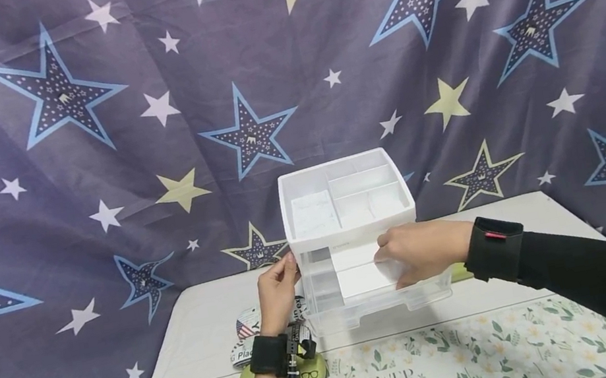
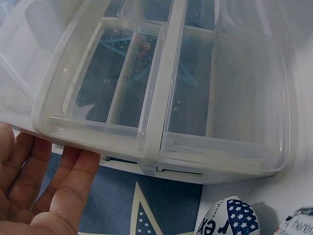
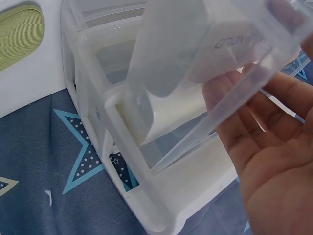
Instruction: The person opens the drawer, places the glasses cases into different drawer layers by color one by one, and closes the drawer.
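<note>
Pinching white box (image 1: 368, 280) in right hand (image 1: 423, 250), touching organizer (image 1: 352, 233) with left hand (image 1: 276, 295)!
Could snag on drawer (image 1: 331, 322) if tilted.

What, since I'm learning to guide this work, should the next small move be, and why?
Probably ease the white box down into the pulled-out clear drawer before letting go: the right hand grips it there, while the left hand touches the organizer's side, seemingly ready to steady it.
</note>
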The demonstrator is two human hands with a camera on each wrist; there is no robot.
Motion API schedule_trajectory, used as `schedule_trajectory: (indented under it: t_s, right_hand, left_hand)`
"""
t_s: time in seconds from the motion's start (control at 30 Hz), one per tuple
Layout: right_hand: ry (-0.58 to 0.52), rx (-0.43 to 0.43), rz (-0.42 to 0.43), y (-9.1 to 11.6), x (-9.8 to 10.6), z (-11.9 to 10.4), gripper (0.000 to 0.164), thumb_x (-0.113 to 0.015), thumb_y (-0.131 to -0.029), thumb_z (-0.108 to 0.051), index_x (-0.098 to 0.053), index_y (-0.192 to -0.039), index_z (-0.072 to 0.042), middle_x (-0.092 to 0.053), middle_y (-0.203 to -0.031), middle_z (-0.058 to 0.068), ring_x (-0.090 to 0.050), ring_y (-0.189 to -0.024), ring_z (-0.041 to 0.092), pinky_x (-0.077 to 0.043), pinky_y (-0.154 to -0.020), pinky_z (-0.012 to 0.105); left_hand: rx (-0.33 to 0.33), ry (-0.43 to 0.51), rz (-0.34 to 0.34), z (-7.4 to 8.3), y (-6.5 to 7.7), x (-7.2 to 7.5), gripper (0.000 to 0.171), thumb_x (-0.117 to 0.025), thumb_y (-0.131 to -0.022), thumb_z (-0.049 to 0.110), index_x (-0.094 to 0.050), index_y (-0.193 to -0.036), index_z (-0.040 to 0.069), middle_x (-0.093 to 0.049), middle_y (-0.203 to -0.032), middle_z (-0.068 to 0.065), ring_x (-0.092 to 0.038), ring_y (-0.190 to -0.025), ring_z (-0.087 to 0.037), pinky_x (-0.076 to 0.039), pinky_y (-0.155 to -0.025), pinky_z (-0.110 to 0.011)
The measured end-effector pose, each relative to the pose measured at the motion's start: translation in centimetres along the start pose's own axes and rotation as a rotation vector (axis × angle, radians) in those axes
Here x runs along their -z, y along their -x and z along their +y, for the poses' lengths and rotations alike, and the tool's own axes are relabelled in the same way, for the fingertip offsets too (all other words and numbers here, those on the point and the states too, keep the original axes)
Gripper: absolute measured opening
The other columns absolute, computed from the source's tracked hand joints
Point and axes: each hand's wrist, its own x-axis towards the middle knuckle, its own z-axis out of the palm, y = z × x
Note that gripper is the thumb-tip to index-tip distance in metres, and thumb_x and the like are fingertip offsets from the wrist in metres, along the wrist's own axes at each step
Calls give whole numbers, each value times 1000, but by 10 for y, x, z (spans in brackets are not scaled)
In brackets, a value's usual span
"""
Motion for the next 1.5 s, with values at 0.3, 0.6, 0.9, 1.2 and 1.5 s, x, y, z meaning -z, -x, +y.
schedule_trajectory:
  t_s: [0.3, 0.6, 0.9, 1.2, 1.5]
  right_hand:
    - [-21, 7, 34, 8, 3, 2, 32, -86, -85, -31, -72, -105, -10, -59, -85, -3, -50, -72, 7, -50, -62, 23]
    - [-42, -20, 81, 18, 8, -4, 47, -78, -93, -36, -69, -125, -3, -68, -106, 6, -63, -94, 15, -60, -83, 34]
    - [-18, -6, 166, 22, 9, -11, 49, -72, -97, -40, -67, -130, -3, -69, -113, 8, -65, -103, 19, -60, -90, 34]
    - [37, -19, 281, 27, 3, -24, 54, -69, -98, -47, -67, -132, -5, -66, -111, 3, -63, -99, 16, -60, -86, 33]
    - [125, 5, 439, 29, -8, -50, 53, -77, -94, -40, -65, -130, -3, -67, -108, 4, -63, -98, 20, -59, -85, 34]
  left_hand:
    - [26, -24, 7, 3, 0, 0, 40, -57, -107, 25, -60, -136, -3, -62, -136, -24, -63, -123, -35, -57, -94, -24]
    - [15, -6, -2, 35, 10, -3, 36, -56, -108, 17, -60, -134, -8, -62, -134, -27, -63, -122, -38, -58, -96, -28]
    - [17, -14, 16, 11, 2, -2, 38, -57, -107, 21, -61, -134, -6, -62, -135, -25, -64, -122, -37, -58, -94, -25]
    - [-4, -3, 9, -1, -2, 2, 47, -60, -104, 36, -64, -134, 0, -64, -134, -20, -66, -121, -31, -58, -93, -24]
    - [-13, -17, 5, -1, 0, 1, 51, -59, -104, 41, -63, -135, 0, -65, -135, -19, -66, -120, -31, -59, -93, -24]
